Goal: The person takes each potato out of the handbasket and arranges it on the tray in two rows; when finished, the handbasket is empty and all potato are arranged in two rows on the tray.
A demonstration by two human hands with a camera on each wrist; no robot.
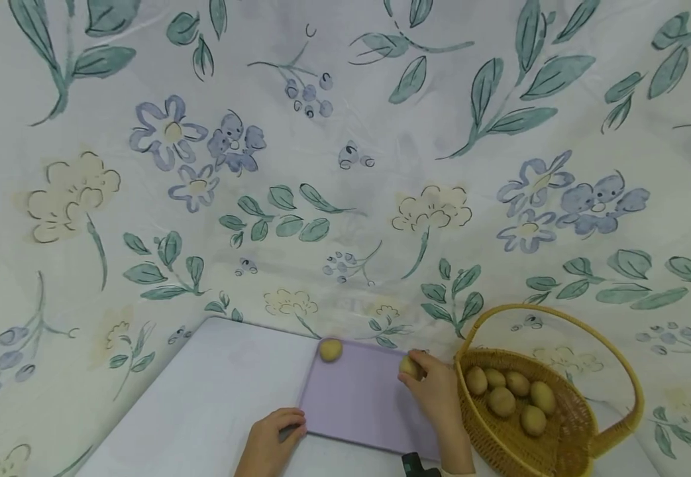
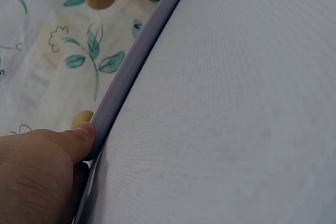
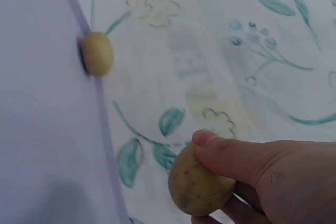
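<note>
A light purple board [image 1: 364, 397] lies on the white table. My left hand [image 1: 270, 440] grips its near left corner, and in the left wrist view the thumb [image 2: 84, 129] rests on the board's edge. One potato [image 1: 330, 350] sits at the board's far left corner. Between thumb and fingers my right hand [image 1: 434, 391] pinches another potato [image 3: 197, 182], close over the far right corner. That potato is yellowish brown with small dark specks. To the right of this hand stands a wicker basket [image 1: 578, 417] with several potatoes [image 1: 502, 401] inside.
The basket has a tall arched handle [image 1: 560, 315] rising beside my right forearm. White table surface [image 1: 214, 384] extends left of the board. Behind the table hangs a pale cloth [image 1: 345, 199] printed with leaves and flowers.
</note>
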